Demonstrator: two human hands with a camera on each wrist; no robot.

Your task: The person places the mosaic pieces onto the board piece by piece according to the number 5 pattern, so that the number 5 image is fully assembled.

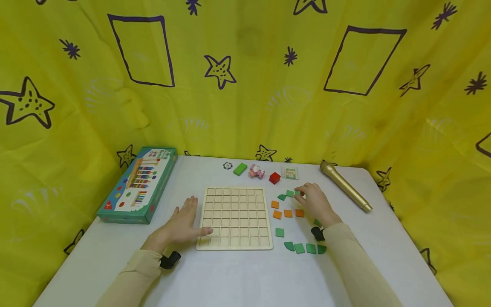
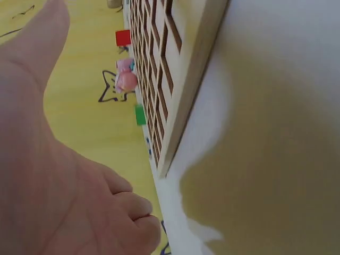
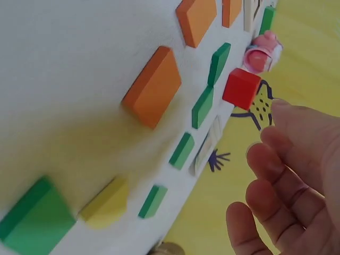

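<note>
Green tiles (image 1: pixel 290 193) lie on white table (image 1: pixel 245 277) by right hand's (image 1: pixel 315 202) fingertips; orange tiles (image 1: pixel 288 213) nearby. Right fingers loosely bent, nothing visibly held, palm turned inward above tabletop. Left hand (image 1: pixel 179 227) empty, fingers extended forward, thumb spread wide over near-left part of gridded wooden board (image 1: pixel 238 217); contact cannot be told. Both forearms reach forward.

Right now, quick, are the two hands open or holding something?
Left hand: open, holding nothing.
Right hand: open, loosely bent, holding nothing.
</note>
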